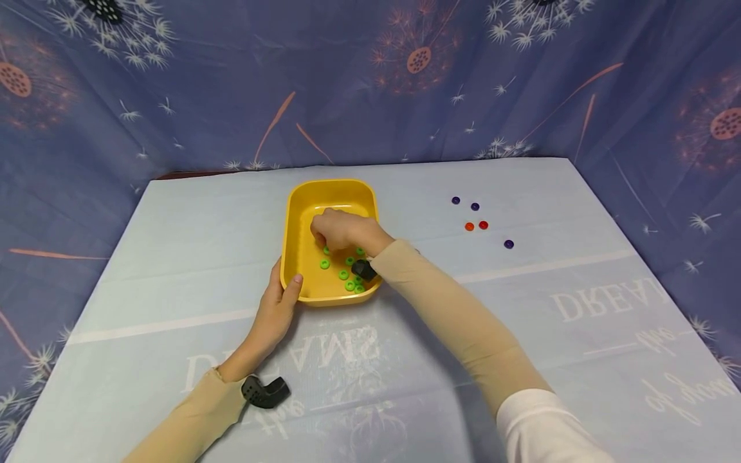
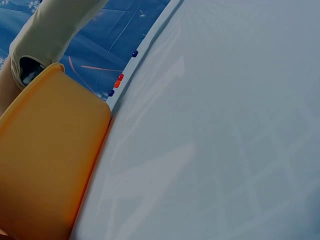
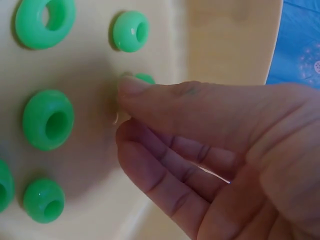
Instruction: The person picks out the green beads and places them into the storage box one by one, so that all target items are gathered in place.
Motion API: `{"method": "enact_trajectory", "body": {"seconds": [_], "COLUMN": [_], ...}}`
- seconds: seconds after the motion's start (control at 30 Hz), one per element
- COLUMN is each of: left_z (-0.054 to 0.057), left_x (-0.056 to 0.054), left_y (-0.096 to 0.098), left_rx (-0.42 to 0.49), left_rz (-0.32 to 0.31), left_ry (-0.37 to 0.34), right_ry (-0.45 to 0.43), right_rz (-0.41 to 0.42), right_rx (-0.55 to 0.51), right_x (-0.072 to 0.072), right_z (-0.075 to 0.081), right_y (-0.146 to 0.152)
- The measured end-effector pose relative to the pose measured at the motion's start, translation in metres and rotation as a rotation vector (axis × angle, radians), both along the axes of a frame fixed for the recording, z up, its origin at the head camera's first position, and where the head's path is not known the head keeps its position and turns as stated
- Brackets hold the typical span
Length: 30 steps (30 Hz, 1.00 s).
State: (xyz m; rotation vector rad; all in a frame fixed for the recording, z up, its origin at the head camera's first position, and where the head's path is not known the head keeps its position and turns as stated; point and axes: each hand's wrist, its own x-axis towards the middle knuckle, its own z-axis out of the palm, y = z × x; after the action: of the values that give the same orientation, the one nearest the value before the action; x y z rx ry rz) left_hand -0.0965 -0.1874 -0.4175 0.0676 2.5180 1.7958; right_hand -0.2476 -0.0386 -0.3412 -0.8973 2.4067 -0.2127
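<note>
A yellow plastic tray [image 1: 332,296] stands on the cloth-covered table; in the left wrist view its outer wall [image 2: 52,155] fills the left side. My left hand [image 1: 276,307] grips its near left corner, thumb over the rim and fingers along the outside. Over the tray floor is my right hand [image 1: 344,230], its fingers bent. Seen from the right wrist, the thumb [image 3: 165,102] partly covers a green bead [image 3: 145,78]; whether the fingertips pinch anything is hidden. Several green ring-shaped beads [image 1: 344,274] lie scattered in the tray, close to this hand.
On the pale table cloth [image 1: 579,360], right of the tray, lie several loose beads: dark purple ones [image 1: 509,244], an orange one [image 1: 469,226] and a red one [image 1: 483,225]. A blue floral curtain [image 1: 347,77] hangs behind the table.
</note>
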Motion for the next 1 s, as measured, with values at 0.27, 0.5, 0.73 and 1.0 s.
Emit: {"method": "enact_trajectory", "body": {"seconds": [0.27, 0.5, 0.73, 1.0], "left_z": [-0.0001, -0.0002, 0.0021, 0.001], "left_x": [0.002, 0.003, 0.0038, 0.0017], "left_y": [0.0012, 0.0009, 0.0015, 0.0002], "left_rx": [0.002, -0.032, -0.028, -0.022], "left_rz": [0.002, 0.005, -0.004, 0.006], "left_ry": [0.0, -0.018, -0.019, -0.011], "right_ry": [0.0, 0.008, 0.025, 0.026], "right_rz": [-0.002, -0.002, -0.003, -0.003], "right_rx": [0.044, 0.03, 0.016, 0.029], "right_x": [0.0014, 0.0016, 0.0026, 0.0034], "right_z": [-0.0013, -0.0049, -0.0055, -0.0025], "right_y": [-0.0026, -0.003, -0.0035, -0.0046]}}
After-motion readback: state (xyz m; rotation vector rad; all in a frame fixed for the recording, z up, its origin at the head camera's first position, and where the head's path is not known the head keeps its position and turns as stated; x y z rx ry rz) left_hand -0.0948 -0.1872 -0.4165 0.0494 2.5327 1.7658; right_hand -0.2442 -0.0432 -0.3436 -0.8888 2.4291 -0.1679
